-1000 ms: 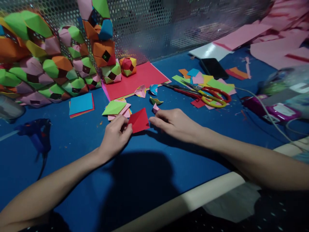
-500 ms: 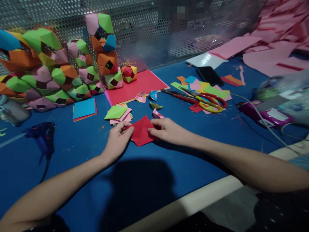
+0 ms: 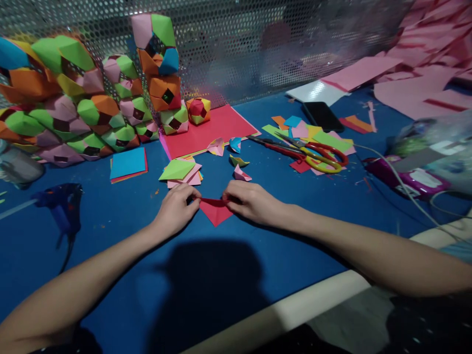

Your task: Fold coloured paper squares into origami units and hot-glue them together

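A red sheet of paper [image 3: 216, 212] lies between my hands near the middle of the blue table, its upper part folded so a triangle points toward me. My left hand [image 3: 177, 204] pinches its left corner. At the opposite corner, my right hand [image 3: 254, 202] grips the paper with thumb and fingers. Just beyond are a stack of paper squares with a green one on top [image 3: 179, 170], a folded pink piece [image 3: 242, 173], a folded yellow-green piece [image 3: 239, 161], a blue one [image 3: 235, 144] and a pink-and-yellow one [image 3: 216, 147].
Origami blocks [image 3: 99, 113] stand piled at the back left. A blue-topped paper stack [image 3: 128, 163] and a glue gun [image 3: 62, 204] lie left. Scissors [image 3: 317, 156] rest on paper scraps to the right, near a phone [image 3: 322, 116] and a purple device [image 3: 413, 179].
The red paper has gone from a mostly open square to a folded triangle. Both hands have kept hold of its sides, with fingers now curled more over the top edge.
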`<state>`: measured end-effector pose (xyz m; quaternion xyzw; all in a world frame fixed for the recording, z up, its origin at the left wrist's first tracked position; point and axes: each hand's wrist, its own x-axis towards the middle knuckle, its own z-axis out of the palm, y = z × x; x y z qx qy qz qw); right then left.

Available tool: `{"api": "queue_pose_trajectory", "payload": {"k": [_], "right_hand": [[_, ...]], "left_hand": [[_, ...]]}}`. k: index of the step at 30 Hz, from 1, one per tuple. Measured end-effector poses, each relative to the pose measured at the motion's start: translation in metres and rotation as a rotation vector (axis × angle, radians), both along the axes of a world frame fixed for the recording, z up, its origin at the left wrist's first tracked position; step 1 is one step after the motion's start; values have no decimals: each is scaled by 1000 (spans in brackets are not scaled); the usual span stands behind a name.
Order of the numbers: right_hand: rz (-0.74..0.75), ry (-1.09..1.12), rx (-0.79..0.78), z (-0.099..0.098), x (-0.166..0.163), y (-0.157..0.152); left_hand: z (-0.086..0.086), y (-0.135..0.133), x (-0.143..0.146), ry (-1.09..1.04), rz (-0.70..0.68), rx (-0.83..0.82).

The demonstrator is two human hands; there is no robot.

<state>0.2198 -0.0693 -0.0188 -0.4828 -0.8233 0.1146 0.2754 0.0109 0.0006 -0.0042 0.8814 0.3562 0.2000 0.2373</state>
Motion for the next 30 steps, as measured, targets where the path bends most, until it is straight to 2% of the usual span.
{"api": "queue_pose_trajectory", "payload": {"k": [7,14,21,30], "right_hand": [[130,-50,101,-5,-2,-1],[195,-231,271,-4,-6,-5],[276,-439,324,6,-4,-6],[292,-488,346,8,-2,-8]], "left_hand": [[4,6,-2,44,-82,-5],[5,11,-4,60,-117,-56],[4,13,-5,83,-132,-29],[5,14,-4,104,-126,-30]]}}
